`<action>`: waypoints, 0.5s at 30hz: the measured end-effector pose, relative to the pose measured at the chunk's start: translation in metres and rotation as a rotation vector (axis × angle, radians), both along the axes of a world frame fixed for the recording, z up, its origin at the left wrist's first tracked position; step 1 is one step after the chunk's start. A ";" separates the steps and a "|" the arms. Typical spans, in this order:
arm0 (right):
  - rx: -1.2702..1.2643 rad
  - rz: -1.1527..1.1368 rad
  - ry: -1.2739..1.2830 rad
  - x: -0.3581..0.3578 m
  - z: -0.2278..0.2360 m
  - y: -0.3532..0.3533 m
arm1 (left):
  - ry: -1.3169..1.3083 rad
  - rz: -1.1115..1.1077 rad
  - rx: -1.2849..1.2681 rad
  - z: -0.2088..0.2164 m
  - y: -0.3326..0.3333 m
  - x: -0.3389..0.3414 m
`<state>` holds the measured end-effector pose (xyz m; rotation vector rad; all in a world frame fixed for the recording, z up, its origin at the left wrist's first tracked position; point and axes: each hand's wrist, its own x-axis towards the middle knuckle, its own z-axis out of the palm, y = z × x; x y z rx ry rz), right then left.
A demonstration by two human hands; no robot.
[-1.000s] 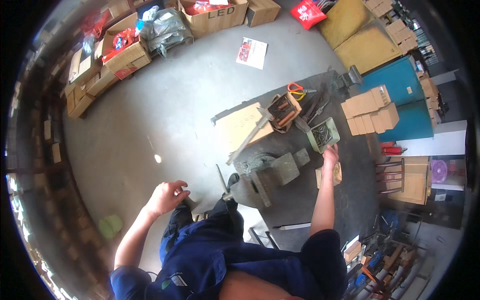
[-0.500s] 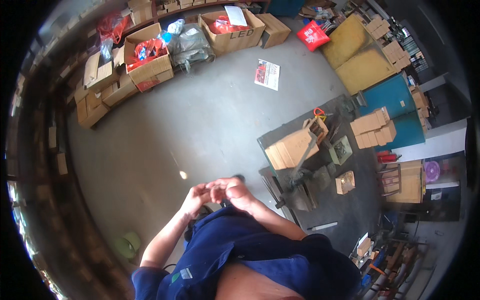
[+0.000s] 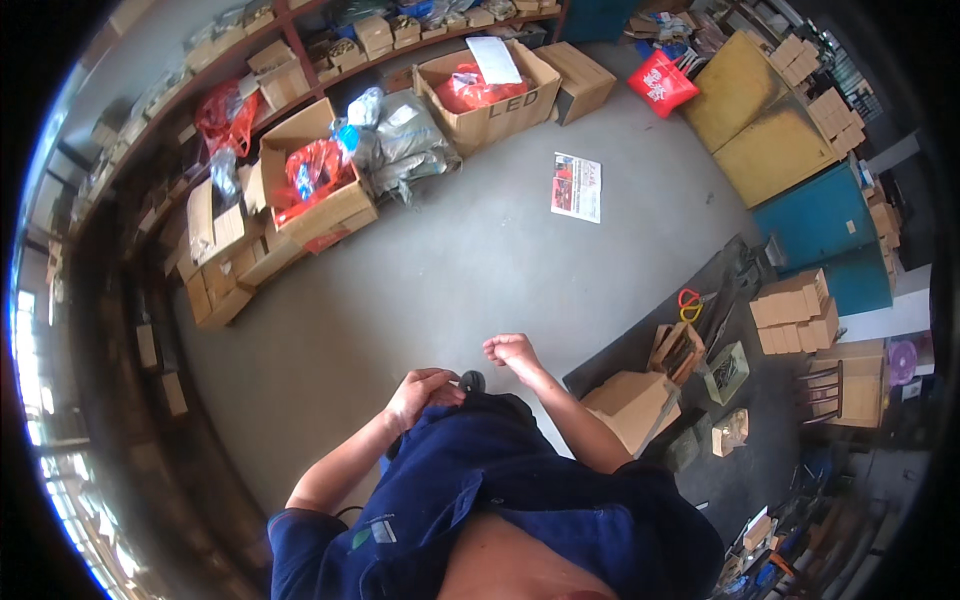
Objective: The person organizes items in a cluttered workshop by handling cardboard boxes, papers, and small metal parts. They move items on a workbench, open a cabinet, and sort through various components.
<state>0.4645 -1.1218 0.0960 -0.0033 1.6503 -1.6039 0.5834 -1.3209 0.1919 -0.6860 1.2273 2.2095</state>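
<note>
My left hand (image 3: 424, 396) is held low in front of my blue work jacket (image 3: 440, 500), its fingers stretched out toward the right and nothing visible in it. Farther forward and to the right, my right hand (image 3: 512, 353) is raised over the grey floor (image 3: 400, 290) with its fingers curled in. Whether anything small lies inside those fingers is hidden. The two hands are apart, and neither touches any object around. Just beyond my left fingertips, a dark shoe (image 3: 473, 382) shows below.
At right stands a dark workbench (image 3: 760, 470) with an opened carton (image 3: 630, 405), a green tray of small parts (image 3: 727, 373) and red-and-yellow-handled scissors (image 3: 690, 305). Cartons with red bags (image 3: 487, 95) line the far shelves. A printed sheet (image 3: 577, 187) lies on the floor.
My hands, together before, have separated; the right moved forward and to the right. The view has shifted, with the far cartons and shelves now lower in it and the workbench farther right.
</note>
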 end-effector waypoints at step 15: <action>0.103 -0.855 -0.543 -0.175 -0.123 0.032 | 0.348 -1.380 -1.314 -0.174 -0.209 -0.300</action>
